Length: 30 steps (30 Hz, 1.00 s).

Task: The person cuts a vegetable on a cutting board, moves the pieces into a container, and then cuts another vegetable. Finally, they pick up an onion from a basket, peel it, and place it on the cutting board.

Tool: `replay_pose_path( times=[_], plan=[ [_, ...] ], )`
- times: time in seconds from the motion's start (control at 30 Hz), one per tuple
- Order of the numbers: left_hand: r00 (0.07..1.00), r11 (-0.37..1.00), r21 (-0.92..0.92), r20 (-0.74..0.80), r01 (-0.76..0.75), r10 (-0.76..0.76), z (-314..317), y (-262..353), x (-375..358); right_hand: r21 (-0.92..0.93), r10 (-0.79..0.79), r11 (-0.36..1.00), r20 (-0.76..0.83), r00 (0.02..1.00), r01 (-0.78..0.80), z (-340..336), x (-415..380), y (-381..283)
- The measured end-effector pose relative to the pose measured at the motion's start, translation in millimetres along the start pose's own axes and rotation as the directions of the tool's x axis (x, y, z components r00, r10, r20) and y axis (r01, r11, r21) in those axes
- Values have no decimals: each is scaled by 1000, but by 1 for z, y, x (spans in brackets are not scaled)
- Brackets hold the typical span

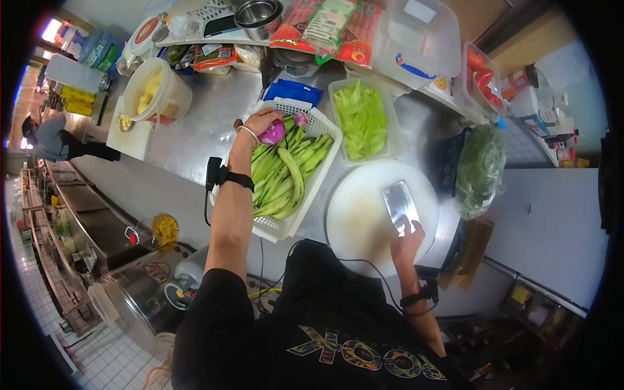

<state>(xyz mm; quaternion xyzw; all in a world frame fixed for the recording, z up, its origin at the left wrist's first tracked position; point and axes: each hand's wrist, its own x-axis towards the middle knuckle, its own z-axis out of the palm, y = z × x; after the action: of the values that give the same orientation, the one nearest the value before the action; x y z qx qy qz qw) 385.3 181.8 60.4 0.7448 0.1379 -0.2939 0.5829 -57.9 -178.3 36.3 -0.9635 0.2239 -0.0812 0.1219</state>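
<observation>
My left hand (260,122) is closed on a purple onion (273,132) at the back of a white plastic basket (330,156). Long green vegetables (286,175) fill much of that basket, and a smaller purple piece (300,119) lies just right of the onion. Over the round white cutting board (351,208), my right hand (407,242) grips a cleaver with a broad, shiny blade (399,200). Behind the board, a clear container (392,123) holds cut light-green vegetable pieces (361,120).
A white bucket (175,97) of peeled yellowish pieces stands at the back left beside a white board (130,140). Bagged greens (481,169) sit right of the round board. A shelf holds metal bowls (258,16), red packages and a clear bin (422,39). Another person (55,140) is far left.
</observation>
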Motion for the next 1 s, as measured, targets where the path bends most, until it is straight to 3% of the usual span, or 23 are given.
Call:
replay_pose_path(
  times=[0.07, 0.1, 0.13, 0.17, 0.23, 0.3, 0.4, 0.43, 0.47, 0.5, 0.57, 0.6, 0.63, 0.67, 0.7, 0.77, 0.8, 0.87, 0.9, 0.93, 0.97, 1.0],
  plan=[
    [997, 997, -76, 82, -1, 7, -3, -7, 8, 398, -71, 914, -43, 997, 82, -21, 43, -71],
    [997, 997, -81, 82, -7, 13, -3, -12, 11, 426, -183, 888, -18, 983, 173, -18, 67, -100],
    [994, 977, -215, 105, -17, 41, -1, -21, 11, 456, -293, 852, 5, 956, 259, -14, 91, -130],
    [989, 938, -344, 125, -25, 72, 0, -26, 11, 563, -318, 799, 95, 943, 212, -17, 117, -170],
    [997, 934, -354, 47, -41, 62, -5, -30, 10, 684, -393, 693, 94, 915, 227, 18, 161, -229],
    [965, 814, -565, 261, 137, 19, -17, -27, 4, 717, -345, 691, 214, 914, 93, 54, 202, -275],
    [962, 745, -643, 273, 181, 2, -24, -23, -7, 641, -285, 767, 309, 907, 22, 111, 249, -311],
    [957, 704, -683, 291, 196, 16, -23, -17, -14, 676, -136, 665, 529, 838, -319, 109, 258, -323],
    [966, 714, -670, 257, 200, -29, -20, -11, -23, 606, -31, 493, 729, 684, -623, 106, 264, -333],
    [964, 711, -673, 264, 204, -27, -20, -15, -17, 604, -25, 498, 727, 686, -622, 122, 266, -332],
    [975, 668, -735, 213, 119, 61, -13, -27, -5, 652, -29, 669, 504, 863, -358, 164, 262, -313],
    [980, 683, -726, 181, 75, 85, -11, -29, -4, 643, -16, 675, 503, 864, -362, 160, 255, -306],
    [977, 681, -727, 194, 80, 92, -8, -37, 4, 635, -47, 737, 389, 920, -230, 151, 247, -299],
    [987, 672, -740, 102, -8, 124, -3, -43, 10, 607, -89, 789, 267, 960, -95, 142, 242, -292],
    [989, 662, -744, 13, -89, 147, 3, -51, 12, 600, -76, 794, 261, 962, -100, 130, 235, -284],
    [989, 606, -791, 11, -83, 150, 3, -51, 1, 784, -60, 580, 311, 949, -220, 101, 219, -268],
    [987, 596, -794, -32, -119, 155, 3, -53, 0, 783, -35, 580, 301, 953, -225, 77, 211, -261],
    [971, 616, -761, -80, -205, 224, 1, -59, -11, 926, -4, 285, 259, 966, -247, 22, 192, -242],
    [954, 637, -727, -86, -257, 287, 2, -56, -28, 923, 12, 302, 245, 970, -237, -2, 181, -220],
    [960, 648, -734, -25, -206, 277, 6, -42, -61, 919, 29, 320, 236, 971, -233, -23, 166, -190],
    [964, 659, -736, 34, -154, 264, 7, -27, -98, 920, 135, 290, 231, 964, -261, -37, 147, -158],
    [948, 711, -674, 49, -200, 313, 15, -23, -126, 924, 237, 256, 224, 945, -283, -52, 129, -125]
  ],
)
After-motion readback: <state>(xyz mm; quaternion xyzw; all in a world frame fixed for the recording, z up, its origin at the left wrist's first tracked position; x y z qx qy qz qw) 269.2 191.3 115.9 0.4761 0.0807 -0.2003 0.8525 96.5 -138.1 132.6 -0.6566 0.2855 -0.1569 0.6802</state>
